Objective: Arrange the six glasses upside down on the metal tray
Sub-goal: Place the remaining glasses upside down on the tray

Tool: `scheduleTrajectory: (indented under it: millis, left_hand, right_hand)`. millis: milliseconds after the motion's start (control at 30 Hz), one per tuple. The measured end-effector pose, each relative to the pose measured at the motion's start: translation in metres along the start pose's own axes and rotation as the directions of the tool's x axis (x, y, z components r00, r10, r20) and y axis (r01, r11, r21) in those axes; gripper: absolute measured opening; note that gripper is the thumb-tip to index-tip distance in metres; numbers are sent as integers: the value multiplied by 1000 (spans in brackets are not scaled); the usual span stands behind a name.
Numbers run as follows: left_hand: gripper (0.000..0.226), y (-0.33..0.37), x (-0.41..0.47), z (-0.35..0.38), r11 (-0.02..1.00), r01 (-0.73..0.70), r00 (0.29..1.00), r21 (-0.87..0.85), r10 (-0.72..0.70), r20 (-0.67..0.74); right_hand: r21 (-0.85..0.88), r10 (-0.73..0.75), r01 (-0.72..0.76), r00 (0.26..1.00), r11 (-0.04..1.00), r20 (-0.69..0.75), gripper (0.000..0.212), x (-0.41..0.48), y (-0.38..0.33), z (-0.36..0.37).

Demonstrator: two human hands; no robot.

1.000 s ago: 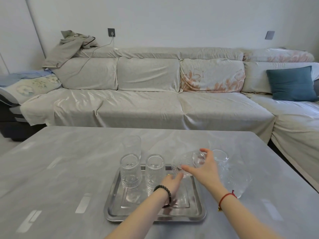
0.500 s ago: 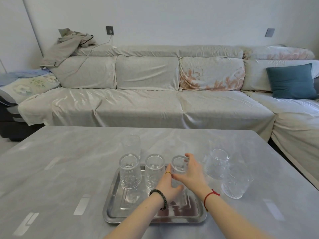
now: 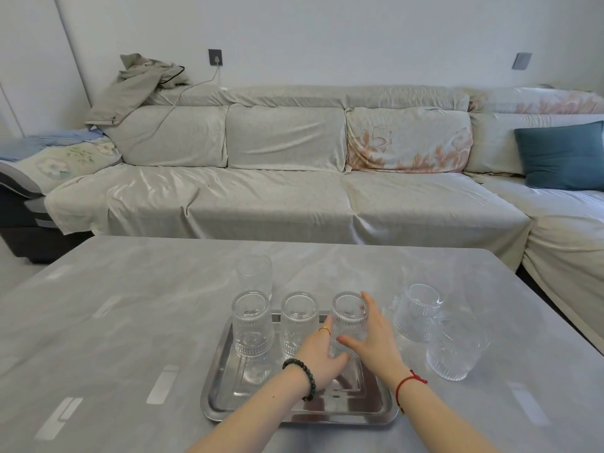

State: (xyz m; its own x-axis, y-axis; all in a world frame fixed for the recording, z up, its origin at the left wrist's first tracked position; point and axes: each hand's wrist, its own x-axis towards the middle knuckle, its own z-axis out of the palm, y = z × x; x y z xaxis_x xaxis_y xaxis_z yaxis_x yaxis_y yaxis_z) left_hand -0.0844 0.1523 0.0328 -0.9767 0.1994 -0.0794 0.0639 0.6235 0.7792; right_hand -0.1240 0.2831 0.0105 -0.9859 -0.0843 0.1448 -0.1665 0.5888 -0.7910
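- Tray [image 3: 225, 392] of metal lies on the grey table [image 3: 114, 322] at the 6 o'clock side of the view, its long side toward the person
- Three ribbed glasses stand upside down in a row along the tray's far edge: left glass [image 3: 251, 323], middle glass [image 3: 298, 322] and right glass [image 3: 349, 322]
- Left hand [image 3: 322, 351], with a ring and a dark bead bracelet, presses its fingers on the right glass from 8 o'clock, low on its wall
- Right hand [image 3: 376, 338], with a red cord at the wrist, cups the same glass from 3 o'clock, fingers spread up its side and thumb low in front; both hands are clamped on it
- Fourth glass [image 3: 255, 276] stands on the table just beyond the tray at 12 o'clock from the left glass; which way up it is cannot be told
- Two more glasses sit on the table at 3 o'clock from the tray: far glass [image 3: 420, 313] and near glass [image 3: 452, 351], just beside each other
- Sofa [image 3: 277, 197] with a teal cushion [image 3: 559, 155] fills the background
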Motion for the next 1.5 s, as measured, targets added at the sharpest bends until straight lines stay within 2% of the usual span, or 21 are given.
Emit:
scheduleTrajectory:
  millis: [67,200,300,367,467,567,733,900,933,1000,1100,1167,1233,1300,1367,1433,1500]
  left_hand:
    - [57,2,-4,-19,994,-82,996,-68,79,-44]
    - [25,-1,0,-89,936,-206,959,-287,135,-249]
    - [26,-15,18,-142,955,-194,896,-222,81,-436]
    - [39,-32,34,-165,989,-87,868,-123,15,-497]
    - [78,-64,56,-176,987,158,913,12,-141,-383]
    - [100,-84,79,-169,965,240,940,103,-205,-272]
    - [109,-97,112,-151,956,257,949,139,-222,-222]
    - [101,-104,124,-149,942,289,928,170,-232,-291]
    - [98,-105,123,-149,942,298,918,156,-238,-317]
    - [91,-107,118,-153,954,300,868,25,-262,-421]
    - [83,-105,101,-169,938,191,721,-288,-333,-607]
    - [78,-101,83,-182,861,61,628,-505,-426,-651]
    - [72,-96,60,-188,750,-25,596,-661,-520,-612]
    - [48,-92,34,-186,648,-90,640,-757,-545,-542]
    - [22,-85,6,-175,501,-167,724,-849,-522,-450]
    - [33,-82,-20,-158,314,-205,807,-927,-482,-342]
    - [51,-84,-41,-137,145,-218,857,-965,-445,-261]
  right_hand:
    - [20,4,-4,1000,1000,11,100,-4,5,-1]
    - [117,90,-89,996,989,3,103,-15,16,-1]
    - [135,112,-110,994,985,-8,103,-20,20,0]
    - [139,113,-110,994,984,-11,102,-21,22,2]
    - [156,104,-101,994,983,-15,98,-21,26,4]
    - [187,70,-68,998,980,-7,90,-21,33,7]
    - [228,41,-35,999,973,-25,88,-24,36,7]
    - [210,56,-51,998,976,-17,89,-23,37,7]
    - [211,60,-55,998,976,-18,88,-23,37,6]
    - [196,63,-57,998,979,-26,86,-24,38,5]
    - [173,89,-72,991,982,-95,86,-28,34,5]
    - [169,76,-40,975,985,-211,78,-34,24,6]
    - [166,13,40,952,985,-307,66,-42,9,9]
    - [175,-48,108,948,979,-314,60,-49,-9,17]
    - [225,-94,150,965,963,-243,54,-54,-31,28]
    - [312,-114,147,986,939,-121,52,-58,-56,41]
    - [384,-142,122,990,915,23,57,-62,-78,56]
